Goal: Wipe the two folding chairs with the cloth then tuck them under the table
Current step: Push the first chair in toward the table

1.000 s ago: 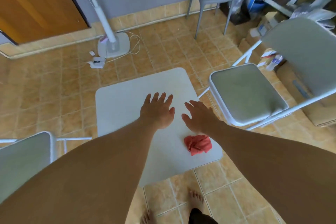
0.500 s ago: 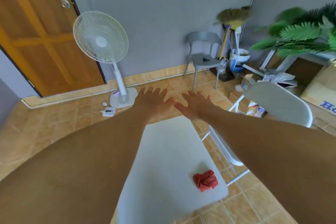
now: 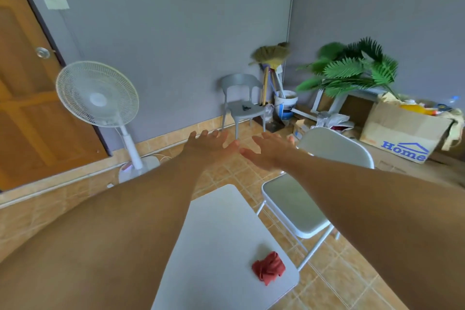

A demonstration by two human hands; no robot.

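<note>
Both arms stretch out in front of me, palms down. My left hand (image 3: 210, 145) and my right hand (image 3: 269, 150) are empty with fingers spread, held in the air beyond the far edge of the white table (image 3: 216, 239). A crumpled red cloth (image 3: 268, 267) lies on the table's near right corner, well behind both hands. One white folding chair (image 3: 299, 206) stands unfolded at the table's right side, seat facing the table. The second folding chair is out of view.
A standing fan (image 3: 100, 98) is at the left by a wooden door (image 3: 27, 113). A grey plastic chair (image 3: 242, 108), a broom with a bucket (image 3: 285, 106), a plant (image 3: 352, 68) and a cardboard box (image 3: 405, 133) line the back wall and right corner.
The view has tilted up from the table to the room. Both hands have lifted off the tabletop and reach forward. The left folding chair has left the view; the cloth has not moved.
</note>
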